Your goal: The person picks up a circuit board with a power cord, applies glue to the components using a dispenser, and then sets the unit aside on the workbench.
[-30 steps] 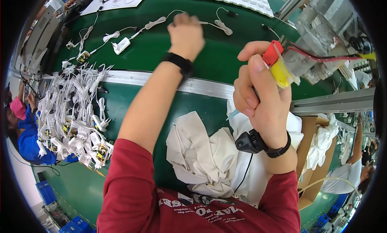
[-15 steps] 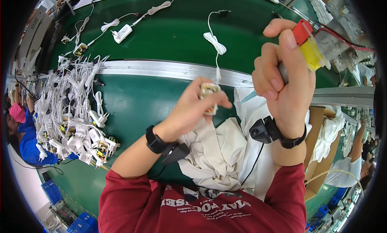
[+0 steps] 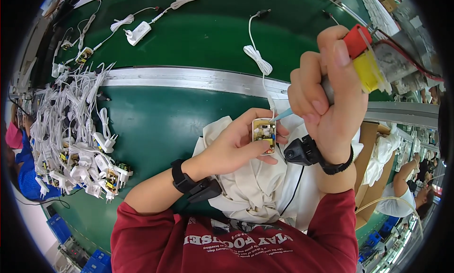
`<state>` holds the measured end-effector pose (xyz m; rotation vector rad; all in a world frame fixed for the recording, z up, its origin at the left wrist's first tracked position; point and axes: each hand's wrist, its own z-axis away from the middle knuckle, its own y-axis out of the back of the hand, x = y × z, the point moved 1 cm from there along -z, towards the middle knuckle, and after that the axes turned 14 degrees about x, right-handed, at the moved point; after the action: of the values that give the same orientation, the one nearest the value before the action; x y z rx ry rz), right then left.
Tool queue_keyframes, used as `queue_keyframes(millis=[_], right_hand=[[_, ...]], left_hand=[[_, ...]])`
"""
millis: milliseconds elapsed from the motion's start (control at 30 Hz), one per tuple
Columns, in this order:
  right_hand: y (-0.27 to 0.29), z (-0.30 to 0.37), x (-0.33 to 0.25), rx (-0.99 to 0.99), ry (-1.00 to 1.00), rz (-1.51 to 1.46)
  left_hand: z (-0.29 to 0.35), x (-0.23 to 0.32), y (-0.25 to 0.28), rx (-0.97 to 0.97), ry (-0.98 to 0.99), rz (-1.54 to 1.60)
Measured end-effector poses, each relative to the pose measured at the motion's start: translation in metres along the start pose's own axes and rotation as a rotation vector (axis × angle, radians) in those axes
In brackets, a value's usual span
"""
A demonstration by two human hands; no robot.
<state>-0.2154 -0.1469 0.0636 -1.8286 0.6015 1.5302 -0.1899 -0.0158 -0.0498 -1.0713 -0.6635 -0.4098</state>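
My left hand (image 3: 227, 147) is closed around an open power adapter (image 3: 264, 135), its white shell turned up so that the circuit board inside shows. A white cable (image 3: 257, 59), bundled midway, runs from the adapter's far end onto the green surface beyond. In my right hand (image 3: 338, 91) is a dispenser (image 3: 368, 73) with red and yellow parts and wires at its back. Its pale blue tapered nozzle (image 3: 285, 113) points left and down, the tip at the adapter's upper edge. Whether the tip touches the board, I cannot tell. Crumpled off-white cloth (image 3: 250, 188) lies beneath the left hand.
A large pile of white adapters and cables (image 3: 75, 126) covers the bench at left. Beyond the metal rail (image 3: 175, 79), a closed white adapter (image 3: 138, 34) and an open one (image 3: 84, 55) lie on the green surface. A cardboard box (image 3: 362, 190) stands at right. Other people sit on both sides.
My left hand has moved right and turned the adapter so its board faces up. The dispenser's nozzle has come to the adapter's upper edge, while my right hand has shifted only slightly.
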Motion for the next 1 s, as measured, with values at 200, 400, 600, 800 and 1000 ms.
queue_keyframes(millis=[200,400,600,800,1000], right_hand=[[0.001,-0.001,0.001,-0.012,0.006,0.005],[-0.005,0.001,-0.010,0.006,-0.019,0.035],[-0.001,0.011,-0.006,-0.112,-0.015,0.039],[-0.003,0.015,-0.001,-0.150,-0.063,-0.026],[-0.009,0.018,-0.008,-0.084,-0.067,0.004]], left_hand=[[0.000,0.001,0.000,-0.005,-0.012,-0.006],[-0.001,0.002,0.002,0.005,-0.021,-0.035],[-0.003,0.009,0.009,0.169,-0.010,0.143],[-0.001,0.011,0.009,0.167,-0.026,0.227],[-0.002,0.012,0.010,0.151,-0.017,0.226]])
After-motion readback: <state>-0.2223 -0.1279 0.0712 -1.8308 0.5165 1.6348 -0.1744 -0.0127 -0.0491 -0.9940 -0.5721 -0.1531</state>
